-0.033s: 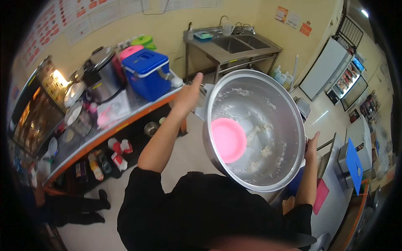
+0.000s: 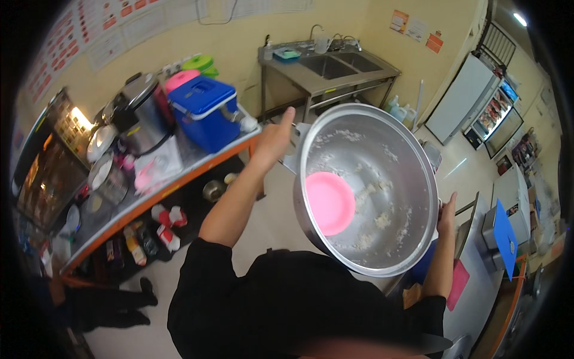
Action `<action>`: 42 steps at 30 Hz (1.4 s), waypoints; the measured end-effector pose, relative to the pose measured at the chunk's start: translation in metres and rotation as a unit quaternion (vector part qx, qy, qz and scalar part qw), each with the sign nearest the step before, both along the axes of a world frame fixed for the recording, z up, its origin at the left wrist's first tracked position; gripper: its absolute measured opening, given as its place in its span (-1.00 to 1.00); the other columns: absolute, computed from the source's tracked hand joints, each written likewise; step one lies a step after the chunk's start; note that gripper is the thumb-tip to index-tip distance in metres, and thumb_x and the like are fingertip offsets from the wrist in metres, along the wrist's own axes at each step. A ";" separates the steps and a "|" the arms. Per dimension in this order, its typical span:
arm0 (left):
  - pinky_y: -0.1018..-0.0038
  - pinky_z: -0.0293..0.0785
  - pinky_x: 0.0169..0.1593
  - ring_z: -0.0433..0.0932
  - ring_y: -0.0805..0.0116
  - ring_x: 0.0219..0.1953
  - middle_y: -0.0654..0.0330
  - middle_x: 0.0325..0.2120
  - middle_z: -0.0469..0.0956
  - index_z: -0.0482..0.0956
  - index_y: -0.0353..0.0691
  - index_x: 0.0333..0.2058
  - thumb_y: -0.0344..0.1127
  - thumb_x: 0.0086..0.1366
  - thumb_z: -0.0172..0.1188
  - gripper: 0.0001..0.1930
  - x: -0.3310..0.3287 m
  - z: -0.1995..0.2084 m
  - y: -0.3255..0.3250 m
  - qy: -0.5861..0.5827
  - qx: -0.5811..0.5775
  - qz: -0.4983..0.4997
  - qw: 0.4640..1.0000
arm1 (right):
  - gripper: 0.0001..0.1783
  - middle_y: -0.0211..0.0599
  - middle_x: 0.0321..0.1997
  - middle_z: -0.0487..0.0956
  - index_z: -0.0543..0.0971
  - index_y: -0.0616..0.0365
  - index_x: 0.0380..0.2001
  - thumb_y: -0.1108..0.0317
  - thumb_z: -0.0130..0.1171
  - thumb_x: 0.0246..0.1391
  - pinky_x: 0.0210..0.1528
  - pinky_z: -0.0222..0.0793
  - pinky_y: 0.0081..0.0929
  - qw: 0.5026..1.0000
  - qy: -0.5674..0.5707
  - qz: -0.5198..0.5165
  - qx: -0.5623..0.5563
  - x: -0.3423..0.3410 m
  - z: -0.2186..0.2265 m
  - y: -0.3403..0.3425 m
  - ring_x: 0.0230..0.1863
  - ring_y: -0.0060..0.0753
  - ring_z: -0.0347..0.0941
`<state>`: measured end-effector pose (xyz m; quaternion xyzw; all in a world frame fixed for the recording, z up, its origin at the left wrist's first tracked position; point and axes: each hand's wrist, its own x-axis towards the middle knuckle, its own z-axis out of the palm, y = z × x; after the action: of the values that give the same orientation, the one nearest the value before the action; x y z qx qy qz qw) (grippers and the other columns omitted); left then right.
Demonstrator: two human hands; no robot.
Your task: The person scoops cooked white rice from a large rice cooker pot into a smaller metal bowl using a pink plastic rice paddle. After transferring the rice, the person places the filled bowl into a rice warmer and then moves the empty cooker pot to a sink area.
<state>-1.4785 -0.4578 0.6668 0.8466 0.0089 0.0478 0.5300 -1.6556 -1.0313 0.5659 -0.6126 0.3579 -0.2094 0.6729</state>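
Between my two hands hangs a large silver metal pot point(image 2: 382, 173), its open mouth tilted up toward me. My left hand point(image 2: 274, 143) is closed on the side handle point(image 2: 293, 152), thumb pointing up. On the opposite side my right hand point(image 2: 446, 212) grips the pot near its rim; the pot's wall partly hides those fingers. Inside the pot, against the left wall, lies a round pink bowl point(image 2: 330, 203). Clumps of white residue point(image 2: 373, 188), perhaps rice, cling to the bottom and sides.
A steel double sink point(image 2: 326, 66) stands at the back wall. Along the left runs a counter with a blue cooler box point(image 2: 206, 110), a large cooker point(image 2: 143, 110) and a lit display case point(image 2: 48, 173). A person's legs point(image 2: 113, 302) show lower left. At right is a steel table point(image 2: 478, 287).
The pot appears very slightly lower and further right in the picture, and the room has shifted a little left. Both hands keep their hold.
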 end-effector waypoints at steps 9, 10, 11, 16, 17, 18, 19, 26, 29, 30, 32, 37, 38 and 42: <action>0.01 0.44 -0.06 0.62 -0.29 -0.23 -0.37 -0.46 0.61 0.65 -0.47 -0.56 0.55 0.34 -0.37 0.05 0.204 -0.038 -0.142 -0.001 0.008 -0.145 0.989 | -0.37 -0.20 -0.29 0.55 0.50 0.34 -0.11 -0.14 0.17 0.20 -0.31 0.38 -0.39 0.989 0.029 -0.140 -0.044 0.038 0.051 -0.064 -0.35 -0.38 0.49; 0.00 0.44 -0.08 0.63 -0.29 -0.23 -0.38 -0.46 0.60 0.64 -0.50 -0.56 0.56 0.33 -0.36 0.06 0.217 -0.047 -0.152 -0.010 0.008 -0.151 0.988 | -0.26 -0.04 -0.10 0.58 0.47 0.49 0.11 -0.08 0.15 0.23 -0.12 0.48 -0.29 0.983 0.041 -0.173 -0.041 0.046 0.054 -0.075 -0.16 -0.26 0.56; -0.01 0.44 -0.08 0.63 -0.29 -0.24 -0.38 -0.46 0.60 0.65 -0.49 -0.57 0.56 0.33 -0.36 0.06 0.238 -0.053 -0.157 0.001 0.012 -0.151 0.988 | -0.28 -0.14 -0.20 0.56 0.50 0.48 0.06 -0.09 0.16 0.22 -0.22 0.44 -0.33 0.989 0.043 -0.135 -0.053 0.059 0.057 -0.085 -0.26 -0.32 0.52; 0.00 0.45 -0.03 0.63 -0.28 -0.18 -0.38 -0.41 0.62 0.68 -0.49 -0.52 0.55 0.34 -0.35 0.05 0.240 -0.068 -0.193 0.057 0.018 -0.101 0.993 | -0.36 -0.53 -0.57 0.35 0.60 0.39 -0.13 -0.12 0.18 0.18 -0.54 0.17 -0.53 0.980 0.119 -0.065 -0.148 0.099 0.101 -0.148 -0.61 -0.59 0.24; 0.01 0.44 0.01 0.62 -0.28 -0.13 -0.40 -0.36 0.62 0.67 -0.51 -0.46 0.53 0.35 -0.35 0.03 0.242 -0.065 -0.200 0.069 0.027 -0.109 0.991 | -0.36 -0.56 -0.58 0.32 0.60 0.39 -0.14 -0.13 0.17 0.19 -0.56 0.13 -0.55 0.973 0.133 -0.087 -0.168 0.112 0.112 -0.155 -0.63 -0.61 0.20; 0.02 0.43 0.06 0.61 -0.28 -0.09 -0.41 -0.31 0.61 0.67 -0.52 -0.39 0.51 0.36 -0.36 0.02 0.244 -0.059 -0.211 0.073 0.030 -0.099 0.992 | -0.35 -0.59 -0.60 0.29 0.60 0.39 -0.15 -0.14 0.17 0.19 -0.58 0.08 -0.56 0.970 0.134 -0.090 -0.183 0.125 0.127 -0.164 -0.65 -0.64 0.15; 0.02 0.42 0.10 0.60 -0.28 -0.05 -0.43 -0.26 0.61 0.67 -0.54 -0.33 0.49 0.37 -0.36 0.02 0.257 -0.058 -0.208 0.071 0.026 -0.087 0.993 | -0.35 -0.62 -0.62 0.25 0.61 0.38 -0.16 -0.14 0.16 0.19 -0.60 0.04 -0.57 0.960 0.140 -0.124 -0.206 0.149 0.136 -0.163 -0.67 -0.66 0.11; 0.01 0.39 0.17 0.54 -0.35 0.05 -0.49 -0.14 0.57 0.65 -0.59 -0.23 0.16 0.49 -0.28 -0.22 0.391 -0.075 -0.162 0.027 0.036 -0.073 0.996 | -0.57 -0.60 -0.73 0.33 0.51 0.01 -0.55 -0.04 0.13 0.26 -0.76 -0.02 -0.55 0.945 0.086 -0.071 -0.308 0.344 0.174 -0.146 -0.82 -0.65 0.18; -0.03 0.39 0.15 0.56 -0.35 -0.01 -0.44 -0.17 0.59 0.65 -0.57 -0.21 0.07 0.50 -0.26 -0.30 0.443 -0.099 -0.155 -0.025 0.058 -0.027 0.998 | -0.64 -0.54 -0.73 0.34 0.54 0.07 -0.54 0.08 0.12 0.24 -0.73 0.03 -0.49 0.938 0.084 -0.027 -0.335 0.397 0.182 -0.138 -0.77 -0.59 0.24; -0.03 0.40 0.14 0.57 -0.35 -0.01 -0.42 -0.16 0.60 0.65 -0.56 -0.21 0.06 0.50 -0.27 -0.30 0.461 -0.106 -0.157 -0.023 0.087 -0.039 0.995 | -0.64 -0.54 -0.73 0.34 0.55 0.09 -0.52 0.08 0.11 0.24 -0.73 0.02 -0.48 0.938 0.086 -0.029 -0.334 0.414 0.183 -0.136 -0.78 -0.59 0.22; -0.04 0.41 0.13 0.58 -0.33 -0.03 -0.38 -0.16 0.61 0.65 -0.53 -0.20 0.06 0.50 -0.28 -0.31 0.503 -0.112 -0.155 -0.040 0.123 -0.032 0.991 | -0.64 -0.53 -0.73 0.33 0.57 0.13 -0.48 0.09 0.10 0.23 -0.74 0.00 -0.45 0.925 0.092 -0.016 -0.367 0.465 0.189 -0.134 -0.78 -0.58 0.19; -0.02 0.44 0.10 0.60 -0.28 -0.04 -0.33 -0.14 0.62 0.67 -0.49 -0.20 0.06 0.50 -0.29 -0.32 0.567 -0.132 -0.141 0.096 0.094 0.039 0.990 | -0.62 -0.48 -0.71 0.36 0.59 0.18 -0.46 0.08 0.08 0.21 -0.72 0.02 -0.43 0.899 0.115 0.042 -0.421 0.607 0.180 -0.129 -0.76 -0.56 0.19; -0.02 0.45 0.10 0.60 -0.27 -0.04 -0.33 -0.15 0.62 0.67 -0.48 -0.20 0.06 0.50 -0.29 -0.32 0.574 -0.139 -0.136 0.105 0.106 0.049 0.988 | -0.63 -0.47 -0.70 0.38 0.59 0.19 -0.47 0.09 0.08 0.21 -0.71 0.04 -0.43 0.896 0.141 0.031 -0.421 0.635 0.177 -0.129 -0.75 -0.54 0.21; -0.04 0.43 0.11 0.60 -0.29 -0.03 -0.33 -0.14 0.62 0.68 -0.46 -0.21 0.08 0.50 -0.30 -0.30 0.597 -0.175 -0.122 0.137 0.090 0.077 0.983 | -0.57 -0.12 -0.52 0.57 0.64 0.37 -0.33 0.12 0.09 0.13 -0.35 0.36 -0.17 0.845 0.151 0.144 -0.493 0.761 0.153 -0.127 -0.44 -0.21 0.49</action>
<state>-0.8814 -0.5797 0.4916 0.8863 0.1424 -0.0278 0.4398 -0.8942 -1.1582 0.7187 -0.9322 0.2124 -0.1644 0.2426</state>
